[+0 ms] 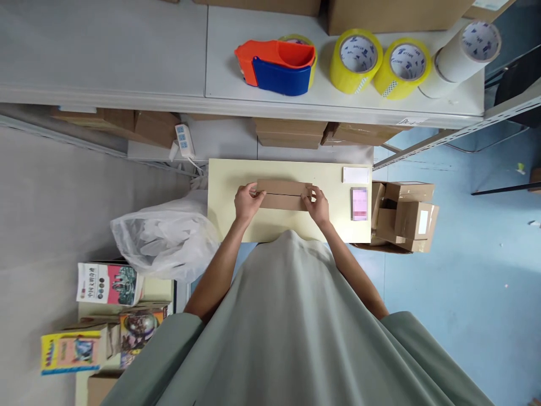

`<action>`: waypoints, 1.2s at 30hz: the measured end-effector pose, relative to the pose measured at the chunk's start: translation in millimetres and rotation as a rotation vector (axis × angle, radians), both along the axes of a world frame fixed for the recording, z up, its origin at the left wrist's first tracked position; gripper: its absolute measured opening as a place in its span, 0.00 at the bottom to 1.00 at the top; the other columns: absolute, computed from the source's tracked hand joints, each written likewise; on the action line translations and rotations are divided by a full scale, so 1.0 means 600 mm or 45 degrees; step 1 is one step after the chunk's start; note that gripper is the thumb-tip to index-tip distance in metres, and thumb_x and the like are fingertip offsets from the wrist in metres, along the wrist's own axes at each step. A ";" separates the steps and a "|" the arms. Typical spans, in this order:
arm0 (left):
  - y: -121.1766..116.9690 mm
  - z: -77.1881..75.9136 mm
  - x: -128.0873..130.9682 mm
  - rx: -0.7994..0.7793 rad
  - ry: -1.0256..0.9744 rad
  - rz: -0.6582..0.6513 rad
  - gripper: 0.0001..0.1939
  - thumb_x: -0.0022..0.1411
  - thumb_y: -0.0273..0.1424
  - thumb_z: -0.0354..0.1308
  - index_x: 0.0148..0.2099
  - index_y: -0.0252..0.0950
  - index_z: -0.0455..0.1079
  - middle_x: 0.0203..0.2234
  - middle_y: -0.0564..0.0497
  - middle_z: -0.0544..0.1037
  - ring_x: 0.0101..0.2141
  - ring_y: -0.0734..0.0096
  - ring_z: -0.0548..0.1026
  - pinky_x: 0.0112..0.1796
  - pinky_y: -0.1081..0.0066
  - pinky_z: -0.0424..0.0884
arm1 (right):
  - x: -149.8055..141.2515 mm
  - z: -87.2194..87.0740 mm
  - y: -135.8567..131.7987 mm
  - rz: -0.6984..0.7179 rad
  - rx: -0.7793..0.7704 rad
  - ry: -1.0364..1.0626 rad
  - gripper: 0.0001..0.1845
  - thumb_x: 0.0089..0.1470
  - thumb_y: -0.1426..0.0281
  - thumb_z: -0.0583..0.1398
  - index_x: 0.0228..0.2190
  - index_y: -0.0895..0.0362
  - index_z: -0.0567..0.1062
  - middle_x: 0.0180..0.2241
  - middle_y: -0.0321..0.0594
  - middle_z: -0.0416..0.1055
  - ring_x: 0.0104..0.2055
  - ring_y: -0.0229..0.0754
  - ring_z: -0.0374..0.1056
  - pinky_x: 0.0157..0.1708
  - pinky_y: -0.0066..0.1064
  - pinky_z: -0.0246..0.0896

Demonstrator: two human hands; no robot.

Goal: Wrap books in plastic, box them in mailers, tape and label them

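Observation:
A flat brown cardboard box (282,194) lies on a small pale yellow table (270,225) below me. My left hand (247,202) grips its left end, fingers curled over the edge. At the right end, my right hand (318,204) pinches the cardboard with thumb and fingers. Both forearms reach down from a grey-green garment that fills the lower view.
A white card (355,175) and a phone (359,203) lie on the table's right part. Sealed small cartons (408,217) are stacked to the right. A shelf (127,96) above holds an orange-blue tape dispenser (276,66) and yellow tape rolls (357,59). A plastic bag (164,239) and books (107,283) sit left.

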State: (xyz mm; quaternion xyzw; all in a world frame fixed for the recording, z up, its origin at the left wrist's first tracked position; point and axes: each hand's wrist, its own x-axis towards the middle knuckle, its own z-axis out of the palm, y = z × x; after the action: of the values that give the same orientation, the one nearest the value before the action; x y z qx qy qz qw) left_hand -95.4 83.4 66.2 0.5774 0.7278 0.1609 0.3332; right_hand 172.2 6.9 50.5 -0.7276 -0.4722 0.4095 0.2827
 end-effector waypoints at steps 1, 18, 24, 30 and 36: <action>-0.001 -0.001 0.002 0.042 0.027 -0.030 0.20 0.64 0.35 0.71 0.57 0.37 0.81 0.50 0.44 0.83 0.40 0.61 0.84 0.53 0.61 0.79 | 0.000 -0.001 0.000 0.030 0.004 -0.051 0.24 0.69 0.52 0.58 0.60 0.48 0.73 0.66 0.51 0.73 0.59 0.56 0.80 0.54 0.49 0.82; 0.021 -0.007 -0.019 -0.032 0.000 -0.165 0.13 0.63 0.31 0.71 0.50 0.41 0.83 0.53 0.45 0.85 0.39 0.61 0.86 0.52 0.60 0.79 | 0.012 -0.008 0.034 -0.066 -0.228 0.075 0.17 0.55 0.61 0.64 0.46 0.43 0.69 0.58 0.37 0.80 0.50 0.51 0.82 0.51 0.50 0.81; 0.022 0.001 -0.021 -0.102 -0.112 -0.091 0.14 0.61 0.30 0.73 0.49 0.40 0.83 0.52 0.44 0.88 0.43 0.55 0.87 0.52 0.58 0.80 | 0.018 -0.002 0.030 -0.013 -0.170 0.040 0.16 0.56 0.61 0.64 0.46 0.44 0.69 0.58 0.40 0.81 0.52 0.52 0.82 0.53 0.49 0.79; 0.031 -0.004 -0.014 -0.106 -0.059 -0.060 0.13 0.58 0.29 0.74 0.46 0.40 0.82 0.49 0.45 0.88 0.46 0.52 0.87 0.54 0.55 0.80 | 0.009 -0.013 0.033 -0.038 -0.190 -0.093 0.18 0.55 0.60 0.64 0.47 0.44 0.70 0.55 0.41 0.83 0.47 0.55 0.82 0.52 0.55 0.79; 0.038 -0.005 -0.012 -0.152 -0.080 0.009 0.09 0.56 0.31 0.75 0.40 0.40 0.82 0.44 0.46 0.89 0.50 0.50 0.87 0.55 0.56 0.80 | -0.004 -0.017 0.043 -0.158 -0.248 -0.194 0.18 0.54 0.62 0.67 0.45 0.43 0.70 0.53 0.43 0.85 0.47 0.58 0.82 0.52 0.58 0.79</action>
State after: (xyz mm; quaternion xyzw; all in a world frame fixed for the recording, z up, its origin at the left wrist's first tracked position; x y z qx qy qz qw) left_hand -102.5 106.0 62.9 0.5484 0.7274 0.1365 0.3891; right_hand 170.0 32.7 40.6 -0.8084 -0.4043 0.3787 0.1989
